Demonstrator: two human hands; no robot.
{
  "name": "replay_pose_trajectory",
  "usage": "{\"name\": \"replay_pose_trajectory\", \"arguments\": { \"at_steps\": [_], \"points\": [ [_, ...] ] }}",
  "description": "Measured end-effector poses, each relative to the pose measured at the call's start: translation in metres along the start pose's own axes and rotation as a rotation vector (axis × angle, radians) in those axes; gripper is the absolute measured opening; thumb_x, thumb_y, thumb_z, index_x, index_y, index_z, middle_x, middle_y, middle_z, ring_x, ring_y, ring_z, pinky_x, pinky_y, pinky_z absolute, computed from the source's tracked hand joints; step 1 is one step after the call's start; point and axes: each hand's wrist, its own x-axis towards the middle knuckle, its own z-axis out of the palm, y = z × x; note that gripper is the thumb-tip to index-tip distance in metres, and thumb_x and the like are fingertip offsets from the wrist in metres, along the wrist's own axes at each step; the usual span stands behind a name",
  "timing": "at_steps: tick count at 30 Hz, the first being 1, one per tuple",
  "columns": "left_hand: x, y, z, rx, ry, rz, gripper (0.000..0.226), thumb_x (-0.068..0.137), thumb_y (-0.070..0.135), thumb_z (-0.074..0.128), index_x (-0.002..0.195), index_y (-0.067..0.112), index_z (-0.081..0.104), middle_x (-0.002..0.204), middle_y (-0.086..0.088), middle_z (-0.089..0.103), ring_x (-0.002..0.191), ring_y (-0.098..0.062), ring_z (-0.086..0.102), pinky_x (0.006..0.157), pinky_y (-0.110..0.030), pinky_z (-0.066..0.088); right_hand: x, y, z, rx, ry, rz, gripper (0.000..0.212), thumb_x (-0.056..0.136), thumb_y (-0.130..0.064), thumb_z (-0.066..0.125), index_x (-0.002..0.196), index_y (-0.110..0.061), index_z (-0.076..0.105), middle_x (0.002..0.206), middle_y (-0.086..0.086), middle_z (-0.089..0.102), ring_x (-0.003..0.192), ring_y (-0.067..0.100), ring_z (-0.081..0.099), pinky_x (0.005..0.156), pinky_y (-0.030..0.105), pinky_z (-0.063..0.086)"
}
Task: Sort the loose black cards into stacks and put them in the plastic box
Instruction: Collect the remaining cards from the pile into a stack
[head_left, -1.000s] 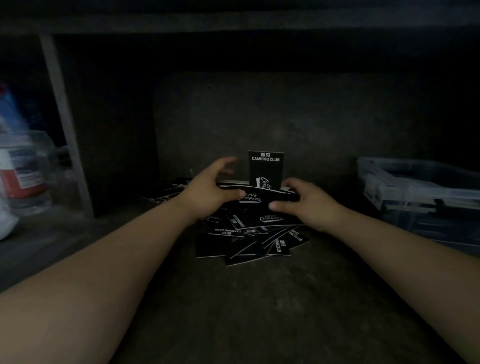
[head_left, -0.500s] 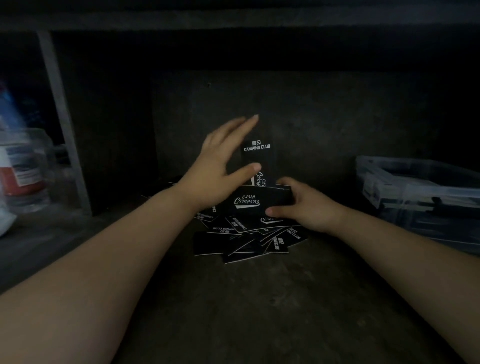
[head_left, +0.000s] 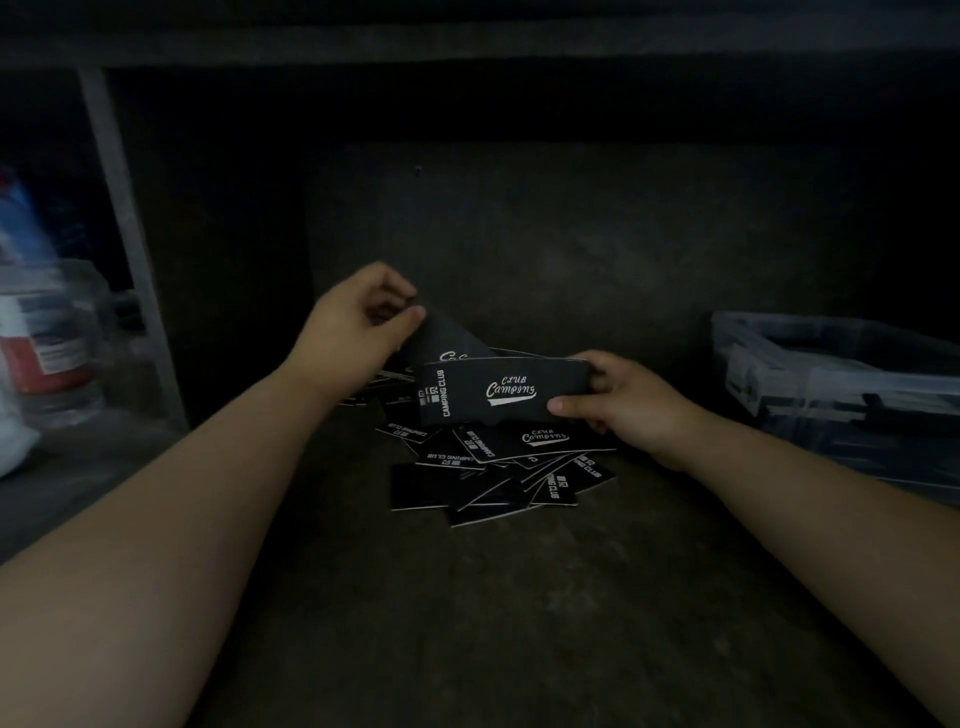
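A heap of loose black cards (head_left: 498, 467) with white "Camping Club" print lies on the dark shelf floor in the middle. My right hand (head_left: 623, 405) grips a stack of black cards (head_left: 498, 392) by its right end, held level above the heap. My left hand (head_left: 358, 322) pinches the top corner of a single black card (head_left: 449, 338), which tilts down behind the stack. The clear plastic box (head_left: 841, 374) stands at the right, dark cards showing inside it.
The shelf's back wall is close behind the heap. A grey upright post (head_left: 130, 234) divides the shelf at the left. Beyond it stand clear plastic containers with a red-and-white label (head_left: 47, 353). The shelf above hangs low overhead.
My left hand dropped from an open, raised reach and now pinches one card. My right hand lifted the stack a little and turned its printed face toward me.
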Motion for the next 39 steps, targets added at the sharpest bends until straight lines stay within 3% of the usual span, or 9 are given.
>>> {"name": "replay_pose_trajectory", "arguments": {
  "at_steps": [4,7,12,16,20,25,30,34,39],
  "points": [
    [-0.001,-0.011,0.003,-0.048,-0.211,-0.259,0.024,0.093,-0.002,0.057,0.092,0.022,0.056,0.091,-0.011,0.066,0.083,-0.02,0.061,0.073,-0.029,0.05,0.0,0.001,0.0,0.012,0.034,-0.007,0.041,0.08,-0.007,0.078,0.114,-0.019,0.06,0.091,0.003,0.073,0.058,0.012,0.056,0.05,0.022,0.045],
    [-0.005,0.001,0.011,-0.174,-0.326,-0.328,0.032,0.1,0.002,0.048,0.123,0.021,0.058,0.105,0.0,0.067,0.099,-0.013,0.063,0.089,-0.026,0.054,0.002,-0.002,-0.007,0.028,0.126,-0.018,0.041,0.082,-0.009,0.076,0.119,-0.017,0.06,0.089,0.005,0.073,0.055,0.011,0.056,0.051,0.024,0.046],
    [-0.015,0.006,0.024,0.124,-0.557,-0.296,0.065,0.098,0.045,0.053,0.154,0.036,0.023,0.155,0.01,0.036,0.136,-0.008,0.041,0.112,-0.022,0.028,-0.002,-0.002,-0.018,-0.091,0.004,0.029,0.039,0.08,-0.012,0.079,0.113,-0.024,0.062,0.095,0.006,0.072,0.065,0.013,0.062,0.063,0.03,0.052],
    [-0.017,0.005,0.037,0.019,-0.552,-0.283,0.089,0.09,0.048,0.063,0.153,0.05,0.0,0.162,0.007,0.021,0.146,-0.014,0.024,0.113,-0.027,0.023,-0.003,-0.004,-0.015,-0.22,-0.033,0.04,0.04,0.081,-0.019,0.079,0.116,-0.028,0.061,0.099,0.006,0.072,0.072,0.014,0.063,0.069,0.03,0.054],
    [-0.014,0.0,0.038,-0.08,-0.47,-0.225,0.082,0.091,0.035,0.067,0.152,0.049,0.014,0.156,0.005,0.033,0.143,-0.012,0.031,0.117,-0.033,0.028,-0.002,-0.003,-0.015,-0.165,-0.031,0.013,0.041,0.082,-0.017,0.078,0.117,-0.028,0.061,0.102,0.009,0.071,0.072,0.016,0.062,0.068,0.032,0.051],
    [-0.012,-0.012,0.035,-0.062,-0.454,-0.24,0.035,0.09,0.019,0.07,0.121,0.033,0.062,0.115,0.009,0.07,0.108,-0.01,0.066,0.097,-0.035,0.052,0.0,-0.012,-0.02,-0.276,-0.145,0.059,0.041,0.08,-0.024,0.08,0.115,-0.03,0.06,0.101,0.002,0.072,0.078,0.011,0.066,0.072,0.031,0.051],
    [-0.013,-0.008,0.034,-0.09,-0.405,-0.213,0.056,0.089,0.006,0.069,0.135,0.034,0.052,0.119,0.007,0.063,0.109,-0.01,0.063,0.093,-0.028,0.054,-0.011,-0.014,-0.041,-0.663,-0.158,0.22,0.11,0.035,-0.079,0.078,0.131,-0.031,0.055,0.127,-0.008,0.06,0.116,0.012,0.057,0.106,0.035,0.044],
    [-0.014,-0.011,0.029,-0.063,-0.484,-0.166,0.08,0.085,0.0,0.071,0.143,0.046,0.039,0.125,0.01,0.058,0.11,-0.005,0.061,0.091,-0.019,0.052,-0.018,-0.025,-0.038,-0.729,-0.274,0.208,0.078,0.055,-0.067,0.077,0.124,-0.037,0.06,0.123,-0.012,0.056,0.116,0.01,0.052,0.099,0.028,0.041],
    [-0.012,-0.009,0.027,-0.032,-0.527,-0.118,0.056,0.085,-0.003,0.07,0.123,0.037,0.061,0.117,0.009,0.067,0.102,-0.004,0.067,0.087,-0.022,0.054,-0.019,-0.029,-0.037,-0.722,-0.288,0.255,0.071,0.053,-0.059,0.083,0.112,-0.029,0.06,0.109,-0.008,0.06,0.098,0.007,0.057,0.083,0.024,0.047]
  ]
}}
